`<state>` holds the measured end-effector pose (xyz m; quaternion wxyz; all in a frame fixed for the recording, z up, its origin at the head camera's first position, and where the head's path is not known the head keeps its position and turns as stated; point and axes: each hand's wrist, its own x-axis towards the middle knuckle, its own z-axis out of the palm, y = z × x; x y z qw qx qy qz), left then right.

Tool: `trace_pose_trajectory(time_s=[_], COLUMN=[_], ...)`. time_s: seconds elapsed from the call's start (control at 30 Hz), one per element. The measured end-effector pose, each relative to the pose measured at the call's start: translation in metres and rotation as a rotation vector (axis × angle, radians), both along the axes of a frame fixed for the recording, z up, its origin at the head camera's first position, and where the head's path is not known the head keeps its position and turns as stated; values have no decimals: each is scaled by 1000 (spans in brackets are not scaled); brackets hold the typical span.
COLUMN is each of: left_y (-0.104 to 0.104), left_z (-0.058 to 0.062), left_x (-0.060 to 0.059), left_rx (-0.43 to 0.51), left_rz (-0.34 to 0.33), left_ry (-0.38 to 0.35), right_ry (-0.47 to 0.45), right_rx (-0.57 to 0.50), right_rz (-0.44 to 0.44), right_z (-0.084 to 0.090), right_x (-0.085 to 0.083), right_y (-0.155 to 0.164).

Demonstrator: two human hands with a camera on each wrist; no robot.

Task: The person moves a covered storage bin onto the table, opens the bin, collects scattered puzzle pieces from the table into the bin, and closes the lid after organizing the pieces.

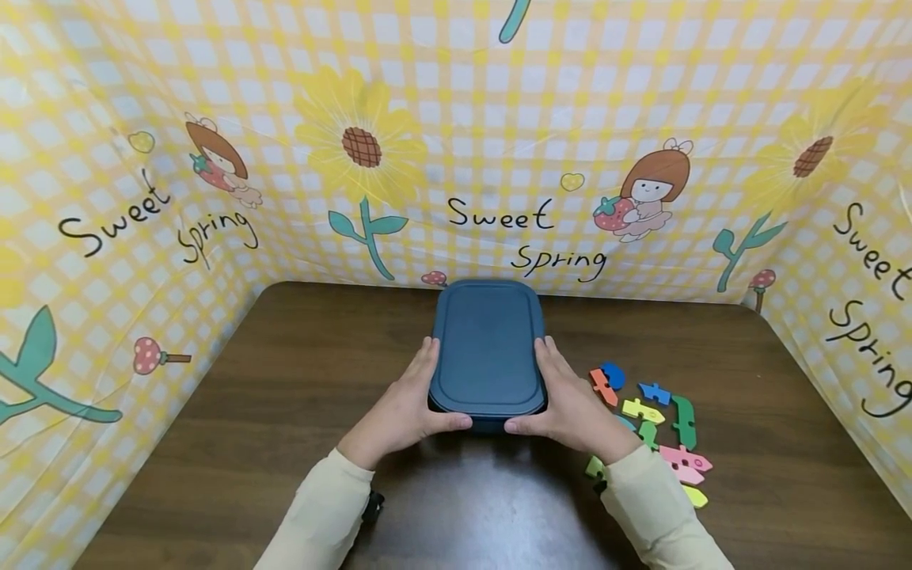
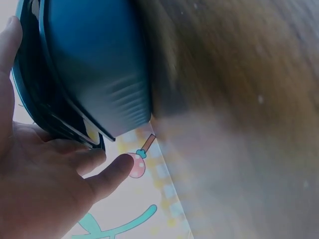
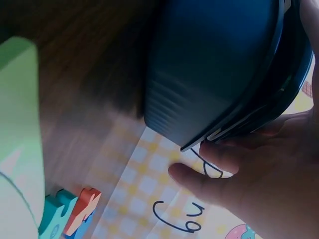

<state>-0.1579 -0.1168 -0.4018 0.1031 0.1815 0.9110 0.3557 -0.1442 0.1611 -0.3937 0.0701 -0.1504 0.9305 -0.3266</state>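
A dark blue rectangular box with a rounded lid (image 1: 488, 348) stands at the middle of the table toward the back. On its left side, my left hand (image 1: 402, 408) grips the lid's edge, its thumb at the near edge. Opposite it, my right hand (image 1: 577, 404) grips the right side in the same way, thumb also at the near edge. Seen from the left wrist, the box wall (image 2: 99, 64) is ribbed low down and the lid rim overhangs it. In the right wrist view, fingers (image 3: 224, 157) lie along the rim.
Several colourful puzzle pieces (image 1: 643, 411) lie on the brown table (image 1: 299, 340) to the right, partly under the right forearm. An orange piece (image 3: 82, 209) is among them. A yellow checked cloth (image 1: 484, 111) with printed flowers and lettering walls the table's back and sides.
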Motion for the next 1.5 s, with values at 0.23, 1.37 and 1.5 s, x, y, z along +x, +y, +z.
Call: trace_pose_trajectory(time_s=[0.23,1.37,1.5], left_y=[-10,-68,-76], left_z=[3,11,11], left_x=[1,15,17], left_rx=[-11,8,-3], left_rz=[12,64,71], left_ry=[8,21,34], right_ry=[32,114,109], right_rx=[42,105,99], right_rz=[8,49,52], right_z=[4,14,14], right_x=[-3,-5,-5], right_y=[-8,-66,-74])
